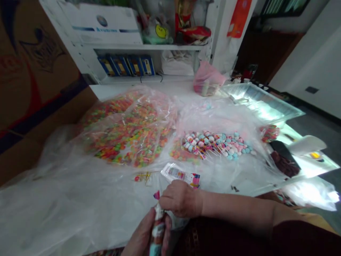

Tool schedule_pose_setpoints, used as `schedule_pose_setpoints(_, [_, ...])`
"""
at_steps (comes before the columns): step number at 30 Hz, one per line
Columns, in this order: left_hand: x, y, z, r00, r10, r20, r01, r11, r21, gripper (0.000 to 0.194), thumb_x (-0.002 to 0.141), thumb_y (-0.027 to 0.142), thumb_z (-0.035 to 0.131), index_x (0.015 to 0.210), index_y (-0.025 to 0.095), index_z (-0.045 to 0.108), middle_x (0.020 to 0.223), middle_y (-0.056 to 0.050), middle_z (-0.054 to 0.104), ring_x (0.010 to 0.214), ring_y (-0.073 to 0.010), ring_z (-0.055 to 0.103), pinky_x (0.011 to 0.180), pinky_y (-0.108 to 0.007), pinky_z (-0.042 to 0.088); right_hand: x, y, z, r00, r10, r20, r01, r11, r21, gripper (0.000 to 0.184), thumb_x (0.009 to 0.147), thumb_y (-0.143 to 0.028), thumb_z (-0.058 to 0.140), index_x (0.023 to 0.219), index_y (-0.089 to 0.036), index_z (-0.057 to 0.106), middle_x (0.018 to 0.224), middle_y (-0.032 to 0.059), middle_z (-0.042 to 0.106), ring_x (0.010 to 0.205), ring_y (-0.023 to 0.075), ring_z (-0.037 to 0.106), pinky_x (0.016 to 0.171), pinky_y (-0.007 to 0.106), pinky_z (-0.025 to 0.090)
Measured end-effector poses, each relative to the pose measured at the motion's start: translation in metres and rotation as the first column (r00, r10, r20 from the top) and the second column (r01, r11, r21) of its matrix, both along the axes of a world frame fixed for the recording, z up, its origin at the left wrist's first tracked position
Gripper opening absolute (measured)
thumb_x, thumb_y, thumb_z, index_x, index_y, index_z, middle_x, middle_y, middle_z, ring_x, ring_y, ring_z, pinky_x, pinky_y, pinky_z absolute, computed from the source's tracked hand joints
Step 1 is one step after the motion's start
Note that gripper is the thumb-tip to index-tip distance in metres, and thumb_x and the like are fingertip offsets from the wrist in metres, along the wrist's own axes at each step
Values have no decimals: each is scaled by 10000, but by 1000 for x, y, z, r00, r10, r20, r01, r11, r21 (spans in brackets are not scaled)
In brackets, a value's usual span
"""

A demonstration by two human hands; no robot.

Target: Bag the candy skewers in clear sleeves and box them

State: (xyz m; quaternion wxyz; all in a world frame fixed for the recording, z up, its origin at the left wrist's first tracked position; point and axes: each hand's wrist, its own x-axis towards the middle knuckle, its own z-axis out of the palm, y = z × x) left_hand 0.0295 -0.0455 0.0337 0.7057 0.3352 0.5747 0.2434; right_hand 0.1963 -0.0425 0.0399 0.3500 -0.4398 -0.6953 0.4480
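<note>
My left hand (144,231) is at the bottom of the view, gripping a stick of stacked pastel and brown candies (157,231) upright. My right hand (179,199) pinches a clear cellophane wrapper (173,213) just above that candy, and the wrapper's printed label (181,175) sticks up beyond my fingers. Further ahead, pastel round candies on white sticks (213,144) lie in a heap on a plastic sheet (80,199). To their left, a large clear bag of multicoloured candies (128,131) lies flat. A small tangle of gold twist ties (144,176) sits near my hands.
A cardboard box (32,71) rises on the left. White shelves (144,46) with blue boxes and bags stand at the back, and a pink bag (207,79) sits at the table's far edge. A clear plastic lid (261,103) and a dark packet (283,156) lie to the right.
</note>
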Motion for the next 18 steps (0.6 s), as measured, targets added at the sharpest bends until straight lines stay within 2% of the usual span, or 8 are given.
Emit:
schedule_pose_setpoints(3, [7,5,4,985,-174,-10,174,983,64,431,541,552,773,820,231,707,578,-11,596,422,-133,462,398,-240,341,18,-6,-12,977,-165,-133,103,917,-385,102,711,-171,548,632,-189,485,578,-36,462,550,110,438,550,217,357])
schedule_pose_setpoints(5, [13,13,8,934,-350,-66,356,921,160,376,557,474,790,827,220,730,636,-15,631,529,-149,524,493,-240,401,31,-10,-21,917,-233,-322,-79,687,-722,105,666,-209,588,645,-184,489,509,-63,423,429,74,347,446,181,289])
schedule_pose_setpoints(7, [22,22,14,823,-535,-189,567,780,264,287,616,422,763,825,226,752,687,-27,657,631,-177,567,583,-246,430,49,-16,-27,837,-250,-487,-327,484,-812,149,628,-270,621,672,-173,516,515,-58,467,392,62,361,401,162,275])
schedule_pose_setpoints(9, [34,29,22,663,-655,-363,749,570,339,212,667,378,728,832,250,765,687,-29,657,662,-189,580,602,-237,419,67,-24,-29,794,-224,-565,-439,432,-788,227,637,-349,628,750,-160,571,625,-13,571,447,86,490,404,163,340])
schedule_pose_setpoints(12, [59,35,32,423,-716,-555,899,255,356,135,691,304,709,812,278,764,647,-13,639,644,-180,586,586,-224,400,90,-36,-24,818,-117,-563,-460,454,-763,237,655,-337,630,811,-162,598,707,3,620,527,120,575,464,196,432])
schedule_pose_setpoints(14, [74,41,37,388,-697,-603,906,171,386,122,717,282,683,815,281,757,691,-14,656,687,-183,605,631,-232,427,100,-37,-14,890,-99,-446,-329,537,-777,121,676,-252,589,762,-166,580,621,-27,581,491,102,530,490,197,427])
schedule_pose_setpoints(16, [84,52,42,528,-574,-626,836,222,501,170,752,296,647,887,273,746,883,-44,687,852,-209,625,758,-271,459,110,-31,0,974,-146,-176,-20,713,-700,54,735,-195,524,736,-170,571,573,-39,545,503,98,506,526,194,406])
schedule_pose_setpoints(18, [88,66,50,737,-316,-597,676,341,653,244,769,325,635,986,258,724,1109,-74,647,1057,-237,575,907,-326,432,121,-17,13,945,-274,179,326,844,-427,115,815,-173,480,774,-176,587,619,-25,567,591,114,542,586,204,397])
